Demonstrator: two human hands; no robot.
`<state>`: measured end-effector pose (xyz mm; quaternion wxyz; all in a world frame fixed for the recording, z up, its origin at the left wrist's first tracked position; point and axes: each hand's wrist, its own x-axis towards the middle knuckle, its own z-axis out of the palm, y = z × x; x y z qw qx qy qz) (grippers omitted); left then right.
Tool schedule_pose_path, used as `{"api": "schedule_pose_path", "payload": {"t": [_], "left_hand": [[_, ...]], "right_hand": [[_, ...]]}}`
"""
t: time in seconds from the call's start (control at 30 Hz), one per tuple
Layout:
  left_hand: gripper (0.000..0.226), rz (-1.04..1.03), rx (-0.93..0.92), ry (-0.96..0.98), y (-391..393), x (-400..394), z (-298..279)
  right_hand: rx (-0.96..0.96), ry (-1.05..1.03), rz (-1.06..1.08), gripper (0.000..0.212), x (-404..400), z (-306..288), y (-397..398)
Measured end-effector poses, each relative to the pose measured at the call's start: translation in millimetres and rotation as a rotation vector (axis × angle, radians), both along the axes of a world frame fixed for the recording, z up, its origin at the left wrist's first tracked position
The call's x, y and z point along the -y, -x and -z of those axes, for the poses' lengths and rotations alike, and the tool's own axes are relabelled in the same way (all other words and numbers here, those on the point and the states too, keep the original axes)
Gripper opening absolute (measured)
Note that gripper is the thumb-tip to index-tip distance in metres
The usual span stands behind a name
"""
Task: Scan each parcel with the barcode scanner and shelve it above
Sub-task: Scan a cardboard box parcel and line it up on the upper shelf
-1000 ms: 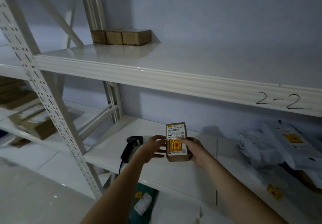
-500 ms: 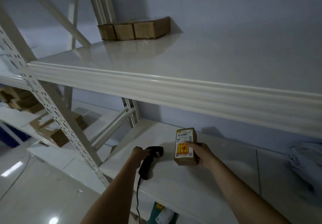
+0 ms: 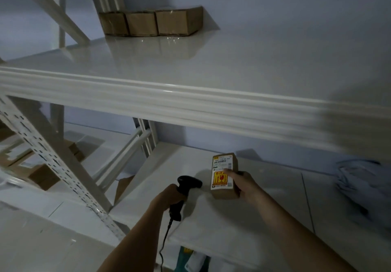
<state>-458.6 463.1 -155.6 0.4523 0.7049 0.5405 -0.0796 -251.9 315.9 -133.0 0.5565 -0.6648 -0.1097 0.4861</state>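
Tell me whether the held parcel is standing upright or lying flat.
Upright: the parcel stands on its short end on the lower shelf, label facing the scanner, steadied by the right hand.

White metal shelving [image 3: 190,106] is set against a pale bluish wall [image 3: 296,7]. A glossy light floor [image 3: 42,246] is dimly lit.

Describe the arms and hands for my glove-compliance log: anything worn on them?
Both forearms are bare, no sleeves in view. The left hand and right hand show no gloves, and no watch or wristband is visible. Rings are too small to tell in this dim light.
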Motion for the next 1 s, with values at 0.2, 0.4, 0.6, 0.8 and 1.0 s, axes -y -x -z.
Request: {"api": "schedule_pose_path", "payload": {"t": [0.2,0.4,0.6,0.8,1.0], "left_hand": [[0.021,-0.078,0.387,-0.003,3,-10,-27],[0.015,-0.055,0.609,0.299,10,10,-58],[0.017,0.058,0.613,0.158,5,33,-76],[0.015,0.123,0.638,0.128,-4,52,-93],[0.013,0.182,0.617,0.103,-3,65,-101]], "right_hand": [[-0.062,0.016,0.189,0.038,18,-4,32],[0.006,-0.055,0.354,0.047,36,-7,67],[0.206,-0.085,0.419,0.047,60,-21,75],[0.359,-0.084,0.435,0.052,75,-28,72],[0.344,-0.085,0.425,0.053,80,-28,73]]}}
